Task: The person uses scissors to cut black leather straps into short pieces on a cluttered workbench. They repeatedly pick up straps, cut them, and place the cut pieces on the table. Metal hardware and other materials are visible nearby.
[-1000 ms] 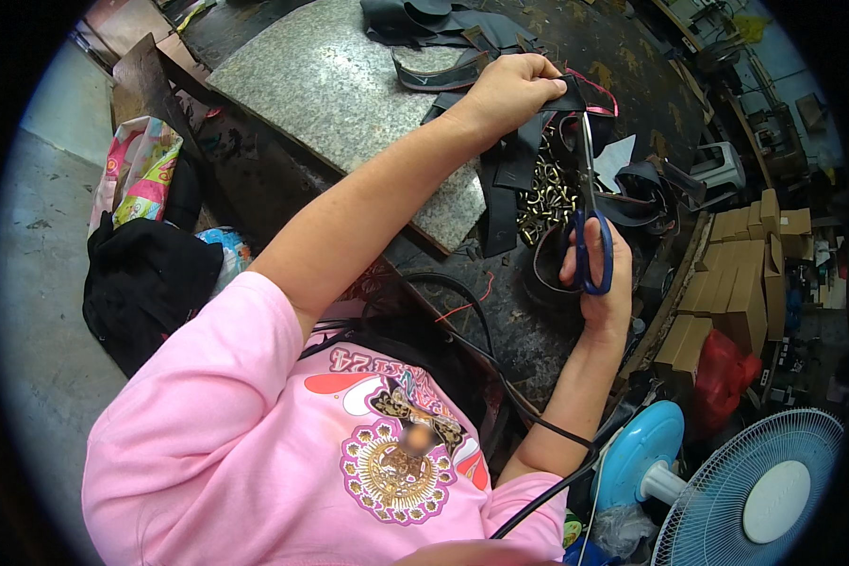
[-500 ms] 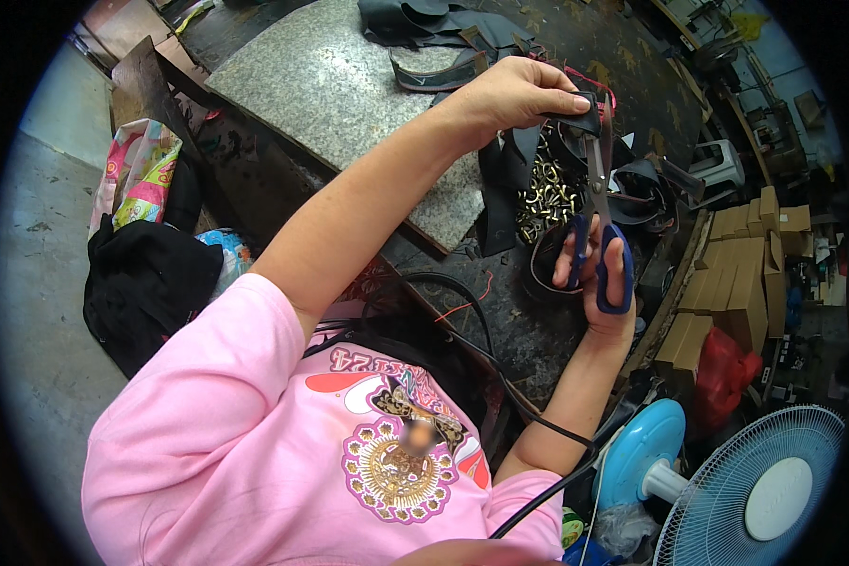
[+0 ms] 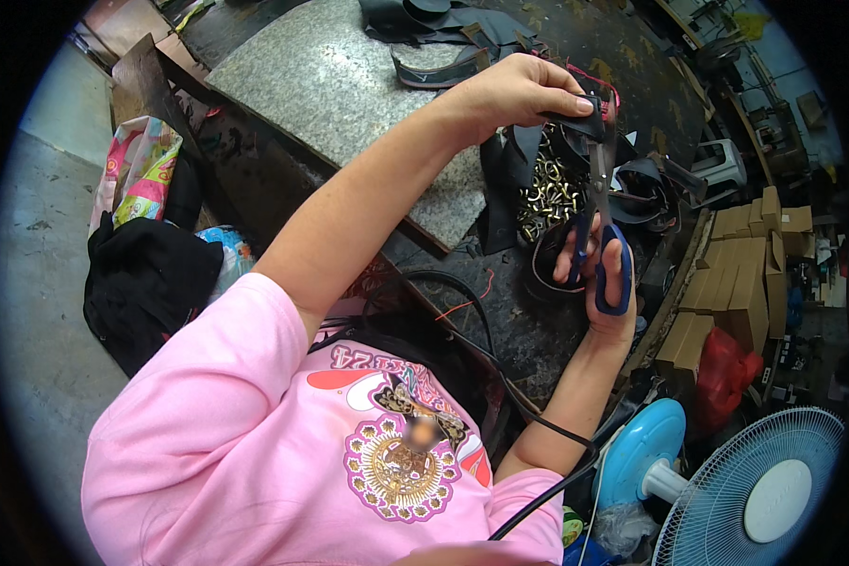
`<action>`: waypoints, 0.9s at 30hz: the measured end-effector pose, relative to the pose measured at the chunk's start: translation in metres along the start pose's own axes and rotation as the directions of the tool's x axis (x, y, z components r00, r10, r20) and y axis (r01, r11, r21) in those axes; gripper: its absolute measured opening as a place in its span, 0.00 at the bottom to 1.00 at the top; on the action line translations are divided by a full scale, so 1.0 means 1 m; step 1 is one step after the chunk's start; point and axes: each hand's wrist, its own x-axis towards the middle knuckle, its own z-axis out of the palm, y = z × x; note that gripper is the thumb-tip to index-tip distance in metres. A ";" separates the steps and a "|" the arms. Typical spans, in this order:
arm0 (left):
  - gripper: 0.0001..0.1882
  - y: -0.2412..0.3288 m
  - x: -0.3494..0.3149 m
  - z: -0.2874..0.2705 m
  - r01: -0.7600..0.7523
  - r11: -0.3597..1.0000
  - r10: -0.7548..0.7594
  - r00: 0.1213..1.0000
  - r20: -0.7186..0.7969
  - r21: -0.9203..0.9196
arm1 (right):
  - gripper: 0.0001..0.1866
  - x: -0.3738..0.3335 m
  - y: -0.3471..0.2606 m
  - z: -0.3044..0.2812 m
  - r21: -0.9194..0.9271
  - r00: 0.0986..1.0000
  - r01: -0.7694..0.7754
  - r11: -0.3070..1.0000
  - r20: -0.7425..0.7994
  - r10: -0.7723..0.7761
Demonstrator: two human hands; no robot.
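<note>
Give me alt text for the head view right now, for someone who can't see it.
The person's left hand pinches a black strip; the right hand holds blue-handled scissors, blades at the strip's end. Near them lie brass-coloured metal fittings, with a speckled stone slab to the left.

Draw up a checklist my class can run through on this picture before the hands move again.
1. Right hand in the handles of the scissors: ok.
2. Handles spread apart: ok.
3. Left hand pinching the black strip: ok.
4. Left fingertips safely clear of the blades: cannot tell; they look close.
5. Bench around the scissors uncluttered: not ok; brass-coloured metal pieces lie in a pile alongside.
</note>
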 end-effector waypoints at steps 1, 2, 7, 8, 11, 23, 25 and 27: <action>0.10 0.000 -0.001 0.000 -0.002 1.000 0.002 1.000 -0.012 0.005 | 0.32 0.000 0.001 0.000 0.037 1.000 0.023 0.999 0.009 -0.023; 0.10 0.001 -0.001 0.001 -0.005 1.000 0.005 1.000 -0.024 0.010 | 0.32 0.000 0.001 0.000 -0.005 1.000 -0.002 1.000 -0.003 0.002; 0.10 0.001 -0.002 0.001 -0.005 1.000 0.005 1.000 -0.024 0.024 | 0.32 0.002 -0.003 0.001 -0.161 0.999 -0.029 0.987 -0.028 0.025; 0.10 0.001 -0.001 0.000 -0.004 1.000 0.005 1.000 -0.022 0.025 | 0.32 0.002 -0.005 0.001 -0.164 0.999 -0.027 0.986 -0.032 0.022; 0.10 -0.001 0.000 -0.001 -0.012 1.000 0.012 1.000 -0.019 0.020 | 0.33 0.002 -0.007 0.004 -0.150 0.999 -0.016 0.989 -0.050 0.009; 0.07 -0.003 0.000 0.003 -0.043 0.999 0.043 0.998 -0.049 -0.003 | 0.29 0.001 -0.009 0.004 -0.046 0.994 -0.023 0.999 -0.106 0.018; 0.07 -0.002 0.000 0.003 -0.033 0.999 0.033 0.999 -0.043 -0.003 | 0.28 0.001 -0.007 0.006 -0.021 0.994 -0.017 1.000 -0.111 0.014; 0.07 -0.002 0.000 0.003 -0.010 1.000 0.011 0.999 -0.047 0.023 | 0.29 0.002 -0.004 0.007 -0.012 0.993 -0.030 0.999 -0.114 0.029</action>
